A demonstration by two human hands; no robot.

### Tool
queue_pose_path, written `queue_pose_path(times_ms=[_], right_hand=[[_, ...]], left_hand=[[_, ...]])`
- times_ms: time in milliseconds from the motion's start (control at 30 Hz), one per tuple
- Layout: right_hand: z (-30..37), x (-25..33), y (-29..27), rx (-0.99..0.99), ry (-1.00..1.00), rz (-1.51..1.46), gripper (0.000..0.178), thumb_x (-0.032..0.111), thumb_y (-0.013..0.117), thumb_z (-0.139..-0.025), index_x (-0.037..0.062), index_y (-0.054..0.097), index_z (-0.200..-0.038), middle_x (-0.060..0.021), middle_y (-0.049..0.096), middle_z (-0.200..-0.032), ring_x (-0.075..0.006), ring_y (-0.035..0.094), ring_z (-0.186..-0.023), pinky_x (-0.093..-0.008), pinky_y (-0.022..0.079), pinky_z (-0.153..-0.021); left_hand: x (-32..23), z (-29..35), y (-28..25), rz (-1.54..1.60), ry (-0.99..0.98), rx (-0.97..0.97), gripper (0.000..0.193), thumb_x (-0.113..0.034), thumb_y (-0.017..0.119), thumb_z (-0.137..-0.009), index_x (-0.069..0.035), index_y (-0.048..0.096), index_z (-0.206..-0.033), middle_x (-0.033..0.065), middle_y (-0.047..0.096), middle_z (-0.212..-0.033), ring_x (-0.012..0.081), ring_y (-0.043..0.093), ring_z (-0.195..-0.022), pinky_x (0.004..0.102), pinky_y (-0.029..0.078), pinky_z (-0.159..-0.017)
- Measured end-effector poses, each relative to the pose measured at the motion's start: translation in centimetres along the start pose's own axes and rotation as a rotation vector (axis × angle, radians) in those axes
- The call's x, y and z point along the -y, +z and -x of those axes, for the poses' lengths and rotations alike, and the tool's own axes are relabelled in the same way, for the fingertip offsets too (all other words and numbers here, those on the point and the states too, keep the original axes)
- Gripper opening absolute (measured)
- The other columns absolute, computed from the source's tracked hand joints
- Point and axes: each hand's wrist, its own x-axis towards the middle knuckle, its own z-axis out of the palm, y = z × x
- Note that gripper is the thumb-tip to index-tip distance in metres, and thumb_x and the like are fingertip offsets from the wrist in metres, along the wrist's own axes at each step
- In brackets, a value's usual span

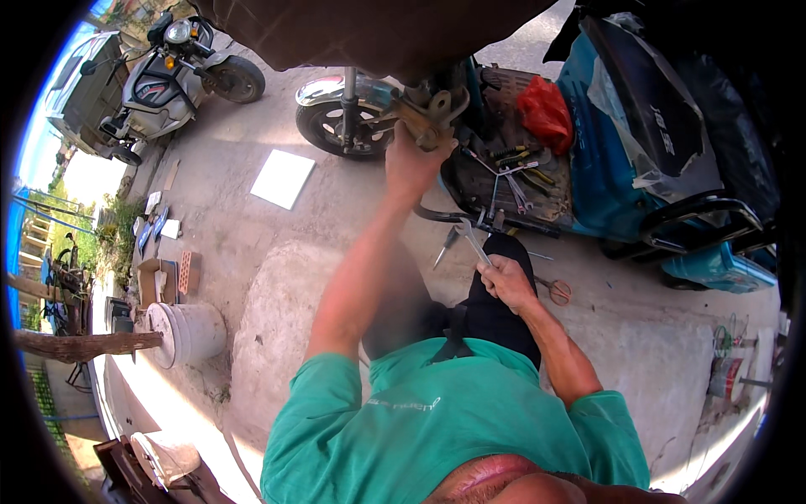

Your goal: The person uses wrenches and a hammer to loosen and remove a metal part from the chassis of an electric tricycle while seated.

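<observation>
At the front of a teal three-wheeled vehicle (604, 151), my left hand (411, 166) is closed around a brownish metal bracket (437, 118). The bracket sits beside the spoked front wheel (334, 130); I cannot tell whether it is attached there. Over my right thigh, my right hand (507, 284) grips a silver wrench (475, 242), its jaw end pointing up and forward. Several spanners (518, 195) and pliers (537, 174) lie on the vehicle's floorboard, near a red plastic bag (546, 113). A screwdriver (447, 245) and scissors (559, 291) with orange handles are on the ground.
A dark brown cover (378, 34) hangs across the top of the view. A white square board (284, 179) lies on the concrete. Leftward are a parked motor tricycle (159, 84), a white bucket (189, 334), a hollow brick (191, 273) and a cardboard box (157, 281).
</observation>
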Motion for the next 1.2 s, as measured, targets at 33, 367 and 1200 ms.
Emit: queue_pose_path(times_ms=[33,367,1200], right_hand=[[0.0,0.7,-0.2,-0.007,-0.027,0.059,0.031,0.031,0.063,-0.100,0.0049,0.061,-0.083,0.0023,0.052,-0.066,-0.0069,0.044,-0.052,-0.0276,0.033,-0.048],[5.5,22.6,-0.2,-0.123,-0.442,0.888,0.032,0.020,0.054,-0.100,0.0017,0.069,-0.121,-0.0179,0.069,-0.079,-0.0363,0.069,-0.077,-0.0463,0.053,-0.075],[-1.3,19.7,3.0,-0.326,-0.694,0.869,0.035,0.032,0.051,-0.106,0.0006,0.066,-0.100,-0.0182,0.057,-0.072,-0.0369,0.059,-0.065,-0.0445,0.047,-0.065]], left_hand=[[0.2,-0.1,0.0,0.013,0.007,0.012,0.080,-0.034,0.089,-0.075,0.003,0.050,-0.133,0.0244,0.072,-0.116,0.0406,0.070,-0.111,0.0458,0.055,-0.091],[4.2,-0.3,1.9,0.237,0.014,0.031,0.073,-0.025,0.086,-0.077,0.002,0.050,-0.134,0.0184,0.072,-0.116,0.0289,0.071,-0.108,0.0395,0.053,-0.094],[4.2,0.1,2.0,0.399,0.085,0.000,0.065,-0.028,0.087,-0.075,-0.001,0.052,-0.121,0.0232,0.072,-0.102,0.0422,0.071,-0.098,0.0482,0.055,-0.082]])
